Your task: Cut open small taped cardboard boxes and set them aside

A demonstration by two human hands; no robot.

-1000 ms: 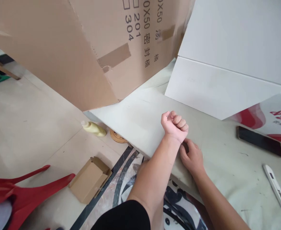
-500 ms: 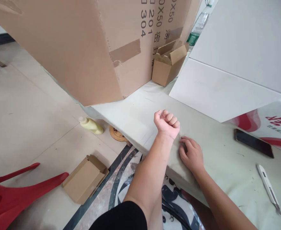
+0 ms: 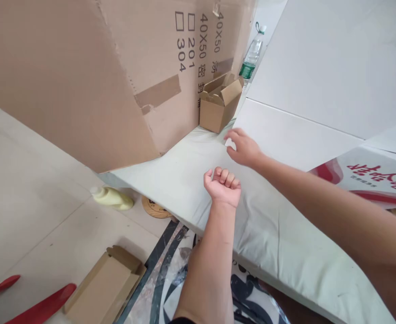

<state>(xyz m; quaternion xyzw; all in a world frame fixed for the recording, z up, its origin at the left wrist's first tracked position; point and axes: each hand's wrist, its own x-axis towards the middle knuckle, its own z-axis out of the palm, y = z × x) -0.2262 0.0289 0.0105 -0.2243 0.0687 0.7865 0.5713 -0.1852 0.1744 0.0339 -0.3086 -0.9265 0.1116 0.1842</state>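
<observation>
Where the small kraft box (image 3: 211, 115) stands beside the printed carton (image 3: 123, 121) on the cloth-covered table (image 3: 184, 166), a grip low on its walls should prove steadiest. It opens upward, long axis apparently toward the water bottle (image 3: 252, 56). Right hand (image 3: 244, 147): near, fingers parted, contact with the white carton (image 3: 319, 58) uncertain. Left hand (image 3: 223, 190): loosely fisted, apparently empty.

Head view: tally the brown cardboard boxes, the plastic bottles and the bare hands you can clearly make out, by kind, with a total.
Brown cardboard boxes: 3 (large printed box, small open-topped box, small floor box)
Plastic bottles: 2 (clear green-labelled bottle, pale yellow bottle)
Bare hands: 2 (left hand, right hand)
Total: 7
</observation>
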